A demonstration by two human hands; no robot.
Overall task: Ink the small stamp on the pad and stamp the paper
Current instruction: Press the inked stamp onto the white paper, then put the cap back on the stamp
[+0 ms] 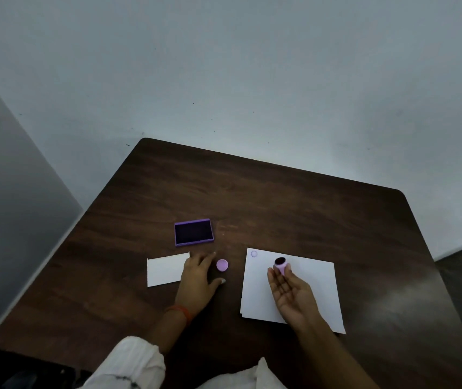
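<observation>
From the head view, the right hand [288,290] pinches the small stamp [281,265] at its fingertips above the paper [316,290], dark face tilted up and away. One faint ring print [254,254] sits near the paper's far left corner. The left hand [199,276] lies flat and empty on the table [280,197], just beside a lilac cap [222,265]. The open ink pad [193,232] lies beyond. To print cleanly, the person should probably turn the face down, lower it squarely onto blank paper, and press without sliding.
</observation>
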